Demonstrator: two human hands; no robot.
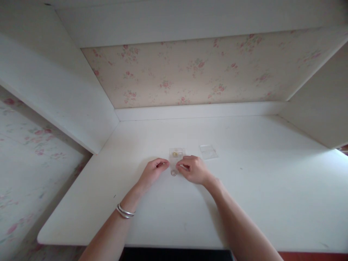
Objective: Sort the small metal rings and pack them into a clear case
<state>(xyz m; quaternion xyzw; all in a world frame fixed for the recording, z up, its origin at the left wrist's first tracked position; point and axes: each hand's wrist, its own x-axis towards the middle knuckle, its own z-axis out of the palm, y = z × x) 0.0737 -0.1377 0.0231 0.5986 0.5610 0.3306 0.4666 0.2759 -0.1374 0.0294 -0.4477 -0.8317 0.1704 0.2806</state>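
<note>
I see both hands meeting at the middle of the white worktop (244, 203). My left hand (153, 171) has its fingers curled and pressed together at the left edge of a small clear plastic bag (177, 155) holding what look like 2 small rings. My right hand (193, 169) pinches the bag's near edge. 1 pale ring (173, 173) lies loose on the worktop just near the bag, so I judge it not yet bagged. A second clear bag (208, 151) lies flat to the right, untouched.

Second pouch (208, 151) right of hands' pouch (177, 155)
</note>
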